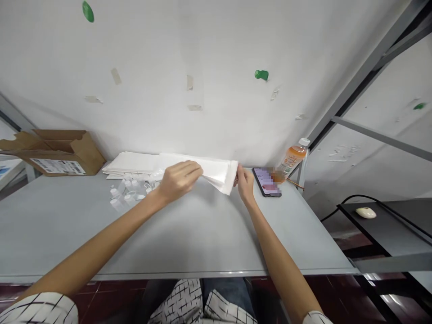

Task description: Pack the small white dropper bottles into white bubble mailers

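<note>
Above the table, a long white packet, flat like a paper envelope, stretches between my two hands. Its lower edge gapes a little towards me. My left hand is closed with its fingers pressed together on the packet's near layer. At the other end, my right hand pinches the packet's right edge between thumb and fingers. Behind and left of my left hand lies a stack of similar flat white packets. Several small clear plastic bottles with white caps lie in a group beside my left wrist, partly hidden by it.
An opened cardboard box with a label stands at the table's back left. Right of my right hand lies a phone, with a drink bottle behind it. A white computer mouse rests on a dark surface further right. The wall closes off the back.
</note>
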A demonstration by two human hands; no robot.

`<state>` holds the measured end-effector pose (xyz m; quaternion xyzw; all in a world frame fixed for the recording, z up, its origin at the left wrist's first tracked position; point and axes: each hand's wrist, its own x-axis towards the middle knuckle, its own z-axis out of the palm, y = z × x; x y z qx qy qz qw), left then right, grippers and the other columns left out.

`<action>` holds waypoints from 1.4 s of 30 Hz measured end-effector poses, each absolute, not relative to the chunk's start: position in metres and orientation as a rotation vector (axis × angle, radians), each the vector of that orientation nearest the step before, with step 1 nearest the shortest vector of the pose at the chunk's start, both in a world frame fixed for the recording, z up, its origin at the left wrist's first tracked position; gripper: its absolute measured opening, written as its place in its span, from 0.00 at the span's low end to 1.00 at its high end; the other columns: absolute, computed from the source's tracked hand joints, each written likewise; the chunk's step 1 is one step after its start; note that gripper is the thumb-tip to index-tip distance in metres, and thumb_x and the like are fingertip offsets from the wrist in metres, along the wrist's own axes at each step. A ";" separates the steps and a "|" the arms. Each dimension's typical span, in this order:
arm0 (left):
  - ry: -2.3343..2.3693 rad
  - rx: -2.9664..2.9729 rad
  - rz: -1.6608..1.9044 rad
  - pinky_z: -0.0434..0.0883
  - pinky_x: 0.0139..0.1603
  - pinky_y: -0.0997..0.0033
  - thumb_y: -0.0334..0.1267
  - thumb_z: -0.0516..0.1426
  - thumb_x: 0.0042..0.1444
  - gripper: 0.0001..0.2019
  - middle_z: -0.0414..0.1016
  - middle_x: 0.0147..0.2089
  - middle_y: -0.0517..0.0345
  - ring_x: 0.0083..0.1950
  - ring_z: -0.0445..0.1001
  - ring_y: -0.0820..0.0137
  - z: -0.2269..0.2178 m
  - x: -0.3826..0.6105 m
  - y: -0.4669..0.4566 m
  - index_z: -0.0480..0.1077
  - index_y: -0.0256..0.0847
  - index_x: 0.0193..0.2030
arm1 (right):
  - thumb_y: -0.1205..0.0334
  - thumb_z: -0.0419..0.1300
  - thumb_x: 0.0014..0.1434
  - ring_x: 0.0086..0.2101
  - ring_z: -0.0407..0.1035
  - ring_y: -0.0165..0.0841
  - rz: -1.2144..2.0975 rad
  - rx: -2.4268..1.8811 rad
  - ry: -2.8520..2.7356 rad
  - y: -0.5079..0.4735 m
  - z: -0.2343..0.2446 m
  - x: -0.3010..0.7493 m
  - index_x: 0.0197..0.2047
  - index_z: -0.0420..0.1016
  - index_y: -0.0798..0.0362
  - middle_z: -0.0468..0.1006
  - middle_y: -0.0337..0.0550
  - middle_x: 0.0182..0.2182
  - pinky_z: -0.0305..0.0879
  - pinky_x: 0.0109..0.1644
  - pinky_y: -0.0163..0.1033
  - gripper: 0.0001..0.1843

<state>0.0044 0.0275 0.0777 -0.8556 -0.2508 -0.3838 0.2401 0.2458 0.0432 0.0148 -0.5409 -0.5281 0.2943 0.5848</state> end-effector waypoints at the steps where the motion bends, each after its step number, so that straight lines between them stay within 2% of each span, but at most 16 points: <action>1: -0.663 -2.362 -1.039 0.73 0.41 0.69 0.25 0.47 0.64 0.15 0.79 0.35 0.56 0.42 0.77 0.69 0.073 0.013 0.020 0.74 0.41 0.35 | 0.34 0.46 0.63 0.21 0.61 0.30 0.799 -1.228 -1.194 0.038 0.018 0.248 0.22 0.62 0.50 0.65 0.38 0.18 0.56 0.26 0.36 0.31; 4: -0.607 -2.380 -1.011 0.69 0.35 0.70 0.22 0.46 0.62 0.16 0.77 0.34 0.57 0.38 0.74 0.70 0.060 0.036 0.000 0.72 0.41 0.34 | 0.26 0.44 0.59 0.23 0.63 0.32 1.032 -1.202 -1.131 0.024 0.027 0.260 0.20 0.60 0.50 0.64 0.39 0.17 0.57 0.26 0.36 0.35; 10: -0.531 -2.395 -0.949 0.61 0.30 0.69 0.19 0.48 0.57 0.15 0.73 0.33 0.55 0.33 0.67 0.69 0.038 0.060 -0.027 0.71 0.39 0.34 | 0.24 0.46 0.55 0.25 0.69 0.39 1.321 -1.211 -1.189 0.012 0.036 0.291 0.28 0.76 0.56 0.72 0.47 0.19 0.61 0.28 0.39 0.41; 14: -0.580 -2.469 -0.824 0.58 0.29 0.67 0.23 0.50 0.58 0.10 0.70 0.31 0.54 0.32 0.66 0.67 0.027 0.062 -0.032 0.68 0.38 0.30 | 0.30 0.57 0.53 0.24 0.70 0.35 1.391 -1.231 -1.204 0.017 0.026 0.298 0.32 0.77 0.56 0.75 0.45 0.22 0.64 0.27 0.37 0.33; 17: -0.598 -2.503 -0.756 0.58 0.28 0.65 0.27 0.52 0.57 0.09 0.68 0.28 0.55 0.30 0.66 0.67 0.020 0.050 -0.036 0.66 0.39 0.27 | 0.39 0.67 0.48 0.23 0.69 0.31 1.343 -1.238 -1.214 0.023 0.015 0.295 0.31 0.77 0.56 0.76 0.44 0.24 0.63 0.25 0.34 0.25; 19: -0.597 -2.532 -0.732 0.59 0.28 0.65 0.28 0.53 0.57 0.09 0.68 0.27 0.56 0.29 0.66 0.68 0.016 0.033 -0.039 0.66 0.39 0.26 | 0.42 0.70 0.47 0.24 0.70 0.30 1.291 -1.276 -1.243 0.025 0.012 0.288 0.30 0.77 0.57 0.78 0.46 0.27 0.64 0.25 0.34 0.24; 23: -0.612 -2.652 -0.706 0.65 0.32 0.65 0.30 0.54 0.56 0.06 0.71 0.30 0.54 0.32 0.69 0.66 0.012 -0.016 -0.044 0.69 0.39 0.29 | 0.45 0.69 0.50 0.26 0.73 0.32 1.215 -1.324 -1.413 0.030 0.016 0.260 0.30 0.77 0.57 0.80 0.50 0.31 0.66 0.24 0.33 0.21; 25: -0.663 -2.727 -0.723 0.70 0.39 0.63 0.34 0.56 0.58 0.04 0.75 0.38 0.49 0.40 0.73 0.62 0.009 -0.039 -0.045 0.72 0.38 0.34 | 0.48 0.69 0.51 0.28 0.74 0.32 1.165 -1.291 -1.556 0.035 0.023 0.236 0.30 0.76 0.57 0.80 0.48 0.31 0.66 0.24 0.31 0.18; 28: -0.736 -2.812 -0.771 0.71 0.54 0.54 0.45 0.60 0.60 0.13 0.75 0.53 0.41 0.55 0.72 0.54 -0.001 -0.061 -0.045 0.74 0.37 0.43 | 0.53 0.67 0.54 0.31 0.74 0.33 1.104 -1.184 -1.810 0.044 0.035 0.194 0.30 0.77 0.56 0.79 0.45 0.31 0.65 0.24 0.31 0.14; 30: -0.768 -2.835 -0.797 0.69 0.60 0.50 0.48 0.60 0.60 0.17 0.72 0.58 0.38 0.61 0.70 0.51 -0.010 -0.068 -0.045 0.74 0.36 0.47 | 0.54 0.67 0.54 0.30 0.74 0.31 1.029 -1.137 -1.964 0.051 0.041 0.164 0.31 0.78 0.55 0.80 0.44 0.32 0.64 0.26 0.32 0.12; 35: -0.843 -2.829 -0.766 0.69 0.62 0.47 0.46 0.57 0.64 0.16 0.73 0.60 0.37 0.62 0.71 0.51 -0.025 -0.070 -0.046 0.75 0.36 0.48 | 0.54 0.68 0.55 0.34 0.73 0.31 0.694 -1.177 -2.238 0.057 0.046 0.111 0.32 0.79 0.53 0.82 0.40 0.37 0.64 0.38 0.36 0.10; 38: -0.849 -2.807 -0.773 0.71 0.61 0.48 0.46 0.56 0.65 0.16 0.74 0.60 0.39 0.60 0.73 0.52 -0.026 -0.070 -0.045 0.76 0.36 0.49 | 0.54 0.66 0.57 0.35 0.74 0.32 0.645 -1.213 -2.253 0.057 0.042 0.097 0.32 0.79 0.52 0.83 0.40 0.37 0.63 0.39 0.36 0.10; 42: -0.864 -2.800 -0.799 0.72 0.61 0.51 0.48 0.56 0.65 0.17 0.75 0.60 0.43 0.60 0.74 0.54 -0.029 -0.071 -0.044 0.76 0.37 0.50 | 0.59 0.65 0.58 0.31 0.74 0.29 0.693 -1.137 -2.245 0.058 0.032 0.092 0.31 0.79 0.53 0.82 0.38 0.36 0.64 0.38 0.34 0.07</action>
